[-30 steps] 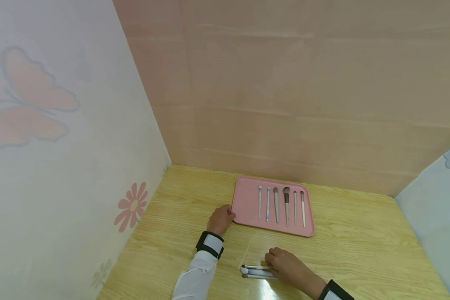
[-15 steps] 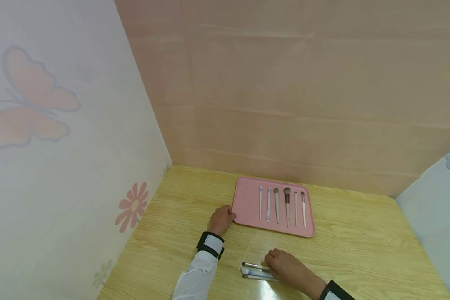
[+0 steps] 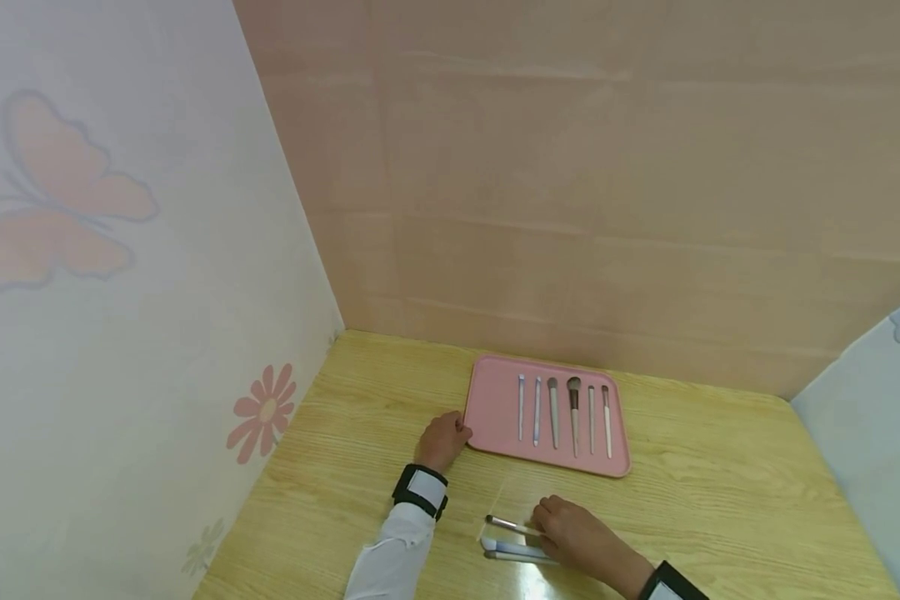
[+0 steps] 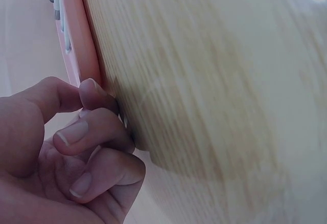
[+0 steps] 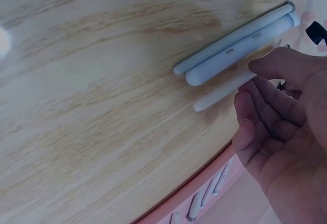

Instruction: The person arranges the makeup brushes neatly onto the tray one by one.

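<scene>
A makeup brush (image 3: 508, 525) with a pale handle and dark bristles is pinched between the thumb and fingers of my right hand (image 3: 581, 533). In the right wrist view its handle (image 5: 220, 95) slants over the wood, apart from two other brushes. Those two lie side by side: a thick pale-blue brush (image 5: 230, 52) and a thinner grey-green brush (image 5: 232, 39). My left hand (image 3: 442, 442) grips the near left corner of a pink tray (image 3: 491, 408); its thumb and index finger meet at the rim in the left wrist view.
Several makeup brushes (image 3: 554, 417) lie in a row on the tray, bristles toward the back. The tray rests on a wooden table (image 3: 720, 483), near the pinkish-brown backdrop (image 3: 570, 208). A white wall panel (image 3: 157, 375) with flower prints stands at the left.
The bristle end of the held brush has swung away from the other two brushes, toward the tray, and the gap has widened. My left hand and the tray have stayed in place.
</scene>
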The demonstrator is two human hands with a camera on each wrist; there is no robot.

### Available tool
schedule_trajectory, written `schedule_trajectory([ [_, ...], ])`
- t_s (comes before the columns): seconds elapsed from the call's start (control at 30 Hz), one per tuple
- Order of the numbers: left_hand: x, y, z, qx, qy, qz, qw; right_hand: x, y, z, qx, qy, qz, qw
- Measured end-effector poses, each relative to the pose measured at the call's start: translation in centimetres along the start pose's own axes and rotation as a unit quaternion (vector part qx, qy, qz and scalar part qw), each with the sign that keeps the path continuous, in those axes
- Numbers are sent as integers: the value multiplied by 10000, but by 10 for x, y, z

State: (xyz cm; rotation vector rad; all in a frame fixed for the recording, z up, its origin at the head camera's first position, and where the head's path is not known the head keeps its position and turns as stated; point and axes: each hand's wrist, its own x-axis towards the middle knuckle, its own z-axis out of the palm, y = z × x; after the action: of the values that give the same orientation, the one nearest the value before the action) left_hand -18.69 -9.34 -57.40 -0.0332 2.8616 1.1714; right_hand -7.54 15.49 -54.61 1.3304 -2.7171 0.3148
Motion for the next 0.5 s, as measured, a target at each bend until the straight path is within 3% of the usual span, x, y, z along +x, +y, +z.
schedule_trajectory([
  [0.17,0,0,-1,17,-18,11,10000,-1,1,-2,-43,107,116,9999],
  [0.5,-1,0,-3,-8,-27,85,10000,3,12,-4,-274,904,14,9955],
])
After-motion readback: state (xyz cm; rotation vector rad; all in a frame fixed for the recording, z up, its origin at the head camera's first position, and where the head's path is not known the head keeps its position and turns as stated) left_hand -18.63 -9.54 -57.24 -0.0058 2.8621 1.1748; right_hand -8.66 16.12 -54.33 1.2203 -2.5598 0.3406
